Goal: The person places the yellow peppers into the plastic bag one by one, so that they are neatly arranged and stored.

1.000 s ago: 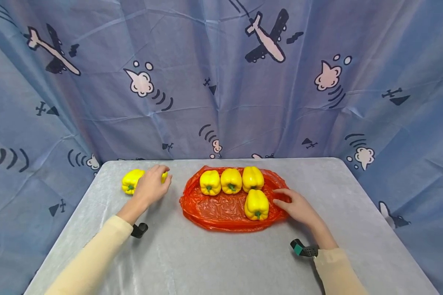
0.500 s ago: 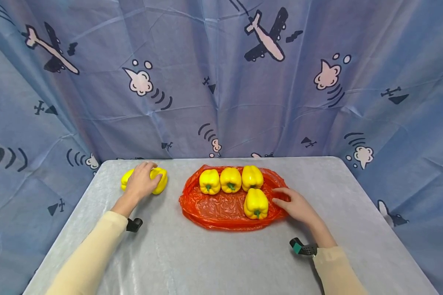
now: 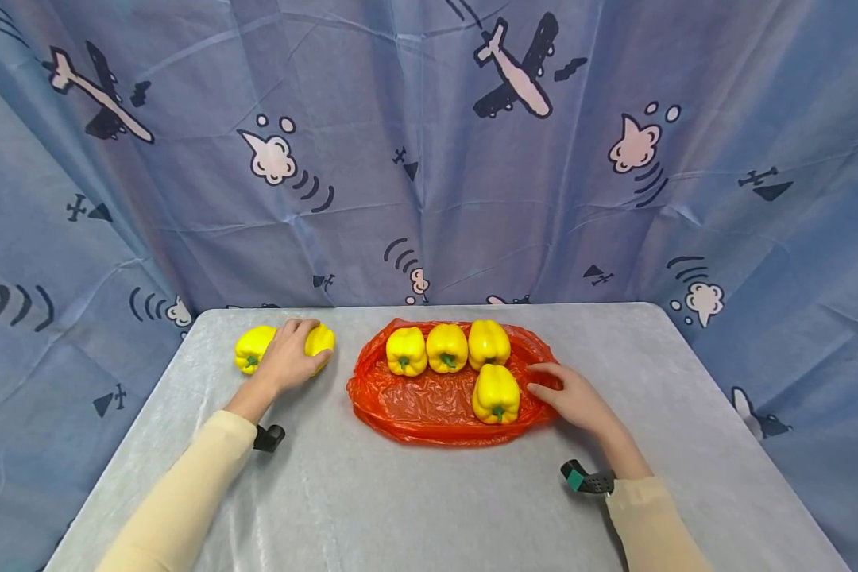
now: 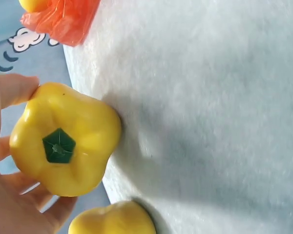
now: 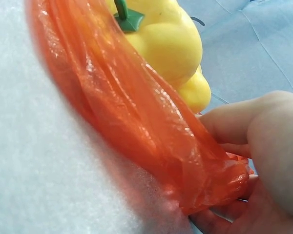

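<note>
In the head view my left hand is at the table's far left, around a yellow bell pepper. The left wrist view shows its thumb and fingers gripping that bell pepper, green stem toward the camera. Just left of the hand lies another yellow bell pepper, partly covered. A red plastic bag is spread open mid-table, with several yellow bell peppers in it. My right hand holds the bag's right edge; in the right wrist view the bag's rim runs between thumb and fingers.
A grey-white cloth covers the table. Behind it hangs a blue curtain printed with airplanes and clouds. Each wrist wears a small black camera mount.
My left hand first shifted left over the two loose bell peppers, then came back right gripping the right-hand one, which moved slightly right. My right hand stays at the bag's edge.
</note>
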The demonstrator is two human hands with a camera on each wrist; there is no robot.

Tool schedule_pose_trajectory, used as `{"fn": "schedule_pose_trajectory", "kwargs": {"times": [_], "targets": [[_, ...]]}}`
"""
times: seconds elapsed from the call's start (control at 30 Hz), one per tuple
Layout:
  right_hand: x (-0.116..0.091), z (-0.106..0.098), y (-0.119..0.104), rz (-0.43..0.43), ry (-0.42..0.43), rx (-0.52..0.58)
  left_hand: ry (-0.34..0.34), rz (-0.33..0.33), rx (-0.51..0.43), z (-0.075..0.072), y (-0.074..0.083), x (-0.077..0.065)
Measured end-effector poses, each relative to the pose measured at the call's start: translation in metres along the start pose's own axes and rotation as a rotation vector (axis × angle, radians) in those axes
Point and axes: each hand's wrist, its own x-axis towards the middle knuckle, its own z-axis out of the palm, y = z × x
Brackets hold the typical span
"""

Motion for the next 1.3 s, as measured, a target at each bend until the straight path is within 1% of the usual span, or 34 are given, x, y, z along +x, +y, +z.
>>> {"fn": "schedule_pose_trajectory", "kwargs": {"times": [0.17,0.43,0.6,0.8,1.17,1.3], "targets": [[0.000,0.000,-0.002,0.008,-0.006,-0.001,-0.025,-0.009,0.001,0.005,0.001,0.000],[-0.001,0.000,-0.002,0.019,-0.013,-0.003,-0.031,-0.056,-0.019,0.004,0.005,-0.001],[-0.001,0.000,-0.002,0.018,-0.015,-0.004,-0.016,-0.065,-0.033,0.004,0.008,-0.002],[-0.001,0.000,-0.003,0.014,-0.014,-0.011,0.010,-0.062,-0.046,0.003,0.014,-0.004],[-0.001,-0.001,-0.003,0.006,-0.003,-0.006,0.048,-0.029,-0.096,0.001,0.034,-0.008],[-0.001,-0.001,-0.003,0.007,-0.004,-0.008,0.071,-0.012,-0.118,0.001,0.043,-0.010]]}}
